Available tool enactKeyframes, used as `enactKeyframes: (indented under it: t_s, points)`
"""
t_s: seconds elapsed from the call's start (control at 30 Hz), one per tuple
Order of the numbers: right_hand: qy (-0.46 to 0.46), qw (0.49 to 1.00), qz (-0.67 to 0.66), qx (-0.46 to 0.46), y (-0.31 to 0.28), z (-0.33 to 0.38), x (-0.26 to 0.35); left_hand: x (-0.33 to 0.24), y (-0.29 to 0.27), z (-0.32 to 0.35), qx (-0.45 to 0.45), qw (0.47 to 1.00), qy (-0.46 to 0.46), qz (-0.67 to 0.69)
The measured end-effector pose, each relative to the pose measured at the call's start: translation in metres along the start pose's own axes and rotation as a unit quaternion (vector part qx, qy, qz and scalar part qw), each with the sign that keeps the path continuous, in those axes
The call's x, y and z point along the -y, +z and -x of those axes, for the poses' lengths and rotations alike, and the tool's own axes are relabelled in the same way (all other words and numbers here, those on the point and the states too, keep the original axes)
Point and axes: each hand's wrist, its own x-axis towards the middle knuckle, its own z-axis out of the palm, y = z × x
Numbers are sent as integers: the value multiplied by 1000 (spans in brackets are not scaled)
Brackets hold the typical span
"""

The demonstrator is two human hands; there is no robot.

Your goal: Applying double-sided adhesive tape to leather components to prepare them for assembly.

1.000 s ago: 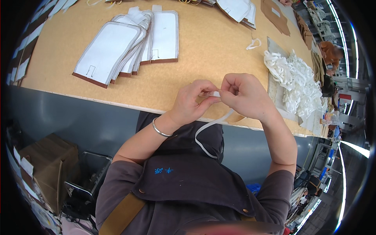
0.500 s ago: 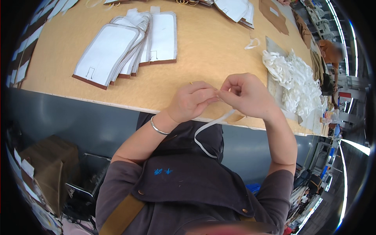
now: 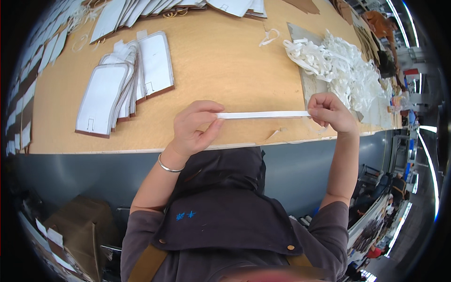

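Taut over the bench's (image 3: 235, 70) near edge, a flat white fabric strip (image 3: 263, 114) is pinched closed at each end by left hand (image 3: 195, 129) and right hand (image 3: 331, 113), stretching it straight.

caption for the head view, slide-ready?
Left hand and right hand hold a white strip taut over the wooden table.

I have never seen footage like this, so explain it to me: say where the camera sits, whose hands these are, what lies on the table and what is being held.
There is no machine here. The picture comes from a wide fisheye camera worn on a person's head, looking down, so straight edges bend near the rim. The two forearms rising from below are that person's own. The left hand and the right hand each pinch one end of a white strip, pulled straight between them above the tan table. On the table lie a fanned stack of flat white panels with brown edges to the left and a tangled heap of white strips to the right.
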Motion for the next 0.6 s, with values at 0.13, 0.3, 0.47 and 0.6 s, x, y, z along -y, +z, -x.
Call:
enactKeyframes:
  t_s: [0.13,0.3,0.47,0.6]
  points:
    - [-21,1000,-19,-6,2,-5,-8,-2,3,4,-26,999,-29,16]
    - [-43,998,-43,-6,5,-9,-19,-1,6,10,-53,996,-70,35]
    - [-53,996,-68,2,7,-10,-30,-4,10,4,-98,989,-81,77]
    - [-47,996,-82,1,5,-9,-32,1,10,8,-95,989,-92,68]
